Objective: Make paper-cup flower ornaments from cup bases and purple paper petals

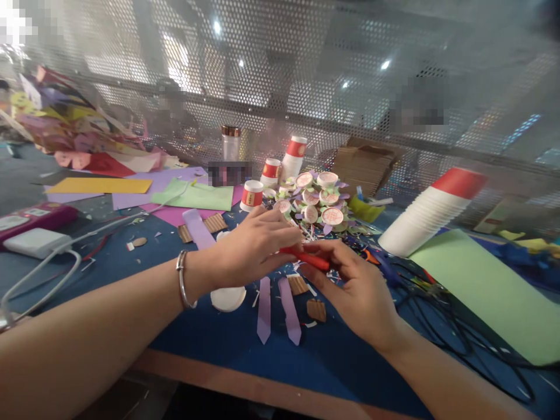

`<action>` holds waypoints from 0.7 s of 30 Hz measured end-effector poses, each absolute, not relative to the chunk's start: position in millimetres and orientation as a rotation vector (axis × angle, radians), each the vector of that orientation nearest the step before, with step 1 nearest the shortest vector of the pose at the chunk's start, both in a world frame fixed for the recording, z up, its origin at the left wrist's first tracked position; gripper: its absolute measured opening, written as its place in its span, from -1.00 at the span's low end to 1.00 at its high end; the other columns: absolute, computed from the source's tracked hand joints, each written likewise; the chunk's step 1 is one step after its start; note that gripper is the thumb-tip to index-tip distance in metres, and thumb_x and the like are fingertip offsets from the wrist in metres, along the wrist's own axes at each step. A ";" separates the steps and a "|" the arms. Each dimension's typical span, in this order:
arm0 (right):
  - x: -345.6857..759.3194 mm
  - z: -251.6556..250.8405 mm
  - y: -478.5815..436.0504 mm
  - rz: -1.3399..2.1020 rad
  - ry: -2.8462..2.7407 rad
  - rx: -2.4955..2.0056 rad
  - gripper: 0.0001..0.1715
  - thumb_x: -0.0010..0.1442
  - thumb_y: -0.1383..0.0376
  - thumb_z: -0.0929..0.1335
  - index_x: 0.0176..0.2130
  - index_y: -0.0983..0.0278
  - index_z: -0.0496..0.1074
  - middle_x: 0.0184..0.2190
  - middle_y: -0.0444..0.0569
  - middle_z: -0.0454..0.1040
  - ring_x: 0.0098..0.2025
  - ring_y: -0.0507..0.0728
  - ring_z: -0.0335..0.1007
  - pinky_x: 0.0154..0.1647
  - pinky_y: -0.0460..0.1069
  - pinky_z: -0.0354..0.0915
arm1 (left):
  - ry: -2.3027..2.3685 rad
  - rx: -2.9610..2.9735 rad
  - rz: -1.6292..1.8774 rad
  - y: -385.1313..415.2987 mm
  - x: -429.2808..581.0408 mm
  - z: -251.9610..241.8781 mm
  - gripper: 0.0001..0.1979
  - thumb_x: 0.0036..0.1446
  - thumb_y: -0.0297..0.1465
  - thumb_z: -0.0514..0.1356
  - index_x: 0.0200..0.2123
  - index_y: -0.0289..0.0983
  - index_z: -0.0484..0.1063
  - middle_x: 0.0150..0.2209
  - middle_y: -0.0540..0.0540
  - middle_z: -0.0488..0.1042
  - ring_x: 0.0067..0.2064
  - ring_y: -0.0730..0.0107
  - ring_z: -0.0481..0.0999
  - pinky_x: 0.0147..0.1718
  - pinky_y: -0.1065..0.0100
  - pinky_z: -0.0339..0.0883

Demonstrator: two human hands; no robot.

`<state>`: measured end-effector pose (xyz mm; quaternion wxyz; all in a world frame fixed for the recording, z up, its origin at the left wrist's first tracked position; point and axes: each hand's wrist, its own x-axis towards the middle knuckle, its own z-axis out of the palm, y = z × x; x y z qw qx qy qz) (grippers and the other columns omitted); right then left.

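Over the middle of the table, my right hand (356,280) is closed around a red pen-like stick (312,258). Bent fingers of my left hand (262,239), which wears a bracelet at the wrist, meet the stick's other end; what sits between their tips is partly hidden. Two pointed purple paper strips (264,315) lie below the hands, beside corrugated cardboard pieces (315,310). A white paper disc (228,298) rests partly under my left hand. Just beyond the hands stands a cluster of small paper flowers (329,198) with round printed centres.
Red-and-white paper cups (252,195) stand at the back, and a long cup stack (431,213) leans at right. Green paper (490,297) and black cables (455,326) lie on the right. Coloured sheets (192,195), a white charger (37,242) and its cable occupy the left.
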<state>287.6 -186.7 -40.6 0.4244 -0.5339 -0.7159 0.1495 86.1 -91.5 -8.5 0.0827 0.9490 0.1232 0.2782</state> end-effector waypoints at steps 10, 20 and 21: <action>278.2 -30.7 -196.3 0.396 -1.677 -1.234 -0.87 0.30 0.22 0.41 -0.14 0.17 0.52 -0.25 -0.09 0.60 -0.27 0.09 0.55 -0.24 -0.04 0.44 | 0.369 2.580 0.985 -104.5 88.6 -14.0 -0.90 0.22 -0.49 0.26 -0.26 -0.26 0.35 -0.26 -0.01 0.53 -0.20 0.41 0.49 -0.15 0.36 0.28; 286.7 -32.6 -195.0 0.046 -1.795 -1.297 -0.95 0.31 0.28 0.38 -0.23 0.19 0.48 -0.33 -0.16 0.56 -0.34 0.03 0.50 -0.26 -0.08 0.36 | 0.224 2.956 0.594 -132.2 73.8 -3.1 -0.79 0.33 -0.43 0.13 -0.34 -0.29 0.52 -0.36 -0.08 0.56 -0.24 0.32 0.52 -0.21 0.33 0.38; 287.0 -33.4 -194.9 0.051 -1.812 -1.295 -0.96 0.32 0.29 0.38 -0.23 0.19 0.47 -0.33 -0.17 0.56 -0.33 0.02 0.50 -0.26 -0.09 0.35 | 0.156 3.031 0.465 -135.1 73.4 -6.7 -0.78 0.33 -0.44 0.13 -0.36 -0.28 0.52 -0.35 -0.08 0.57 -0.23 0.30 0.53 -0.18 0.32 0.40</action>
